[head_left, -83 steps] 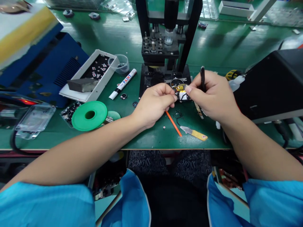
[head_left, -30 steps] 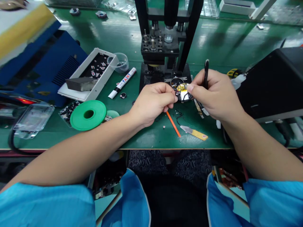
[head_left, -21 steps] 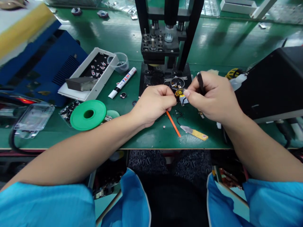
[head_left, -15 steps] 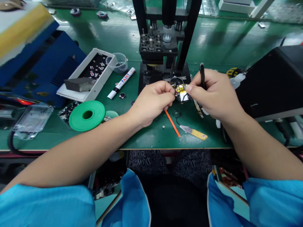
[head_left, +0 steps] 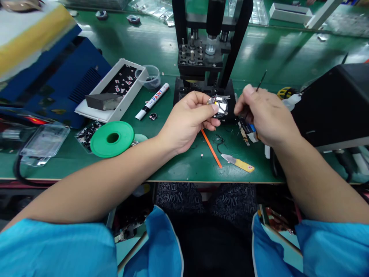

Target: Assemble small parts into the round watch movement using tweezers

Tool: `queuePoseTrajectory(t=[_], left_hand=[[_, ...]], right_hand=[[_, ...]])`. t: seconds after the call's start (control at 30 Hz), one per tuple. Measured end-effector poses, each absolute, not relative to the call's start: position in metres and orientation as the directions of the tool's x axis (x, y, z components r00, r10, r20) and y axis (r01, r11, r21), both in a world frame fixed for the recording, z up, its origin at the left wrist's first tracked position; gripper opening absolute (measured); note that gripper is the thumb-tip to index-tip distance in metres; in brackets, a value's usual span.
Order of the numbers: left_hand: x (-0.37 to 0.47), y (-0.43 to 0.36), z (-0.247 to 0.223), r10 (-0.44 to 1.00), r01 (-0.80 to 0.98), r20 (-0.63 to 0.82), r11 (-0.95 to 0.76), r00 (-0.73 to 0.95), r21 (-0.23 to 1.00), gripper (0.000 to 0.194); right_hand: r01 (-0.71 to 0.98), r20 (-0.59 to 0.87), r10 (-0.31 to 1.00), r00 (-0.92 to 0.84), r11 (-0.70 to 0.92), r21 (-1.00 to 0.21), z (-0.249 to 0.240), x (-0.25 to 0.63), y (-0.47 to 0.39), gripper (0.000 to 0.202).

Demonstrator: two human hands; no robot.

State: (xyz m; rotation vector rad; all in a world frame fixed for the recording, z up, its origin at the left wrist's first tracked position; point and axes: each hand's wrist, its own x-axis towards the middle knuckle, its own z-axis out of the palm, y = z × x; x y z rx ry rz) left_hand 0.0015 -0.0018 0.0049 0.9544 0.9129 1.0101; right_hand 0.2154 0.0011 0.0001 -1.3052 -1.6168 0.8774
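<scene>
Between the thumb and fingers of my left hand (head_left: 193, 121) is a small round device (head_left: 219, 106) with a silvery part and dark wires, held in front of the black press. My right hand (head_left: 263, 111) is just right of the device, apart from it, its fingers curled around a thin dark tool (head_left: 261, 80) whose upper end sticks up past the thumb. An orange stick (head_left: 211, 149) and a blade with a yellow handle (head_left: 242, 164) lie on the green table below the hands.
The black press (head_left: 201, 63) stands behind the hands. To the left are a paint marker (head_left: 152, 100), a green spool (head_left: 112, 139), a white tray (head_left: 126, 104) and a clear cup (head_left: 152, 77). A black box (head_left: 331, 104) stands at right.
My right hand has drawn off the device to the right, and its tool is turned differently. The device now sits further into my left hand's grip. The view has shifted slightly.
</scene>
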Motion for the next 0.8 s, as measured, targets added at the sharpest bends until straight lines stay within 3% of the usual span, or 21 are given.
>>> queuePoseTrajectory(t=[0.23, 0.37, 0.5, 0.6, 0.8], left_hand=[[0.002, -0.001, 0.007, 0.960, -0.265, -0.154, 0.215, 0.235, 0.940, 0.018], [0.002, -0.002, 0.007, 0.964, -0.294, -0.153, 0.213, 0.216, 0.932, 0.018], [0.002, -0.002, 0.005, 0.966, -0.262, -0.147, 0.201, 0.211, 0.944, 0.021], [0.002, -0.002, 0.005, 0.968, -0.234, -0.139, 0.187, 0.210, 0.954, 0.020], [0.002, -0.003, 0.004, 0.967, -0.235, -0.140, 0.189, 0.211, 0.953, 0.018]], right_hand=[[0.601, -0.036, 0.965, -0.260, 0.133, -0.788, 0.001, 0.222, -0.001, 0.027], [0.616, -0.100, 0.912, -0.399, 0.186, -0.765, 0.006, 0.229, -0.001, 0.028], [0.410, 0.000, 0.919, -0.395, 0.176, -0.895, 0.016, 0.228, -0.004, 0.037], [0.238, 0.131, 0.954, -0.268, 0.197, -0.951, 0.019, 0.223, -0.008, 0.048], [0.186, 0.232, 0.958, -0.165, 0.262, -0.947, 0.014, 0.215, -0.010, 0.047]])
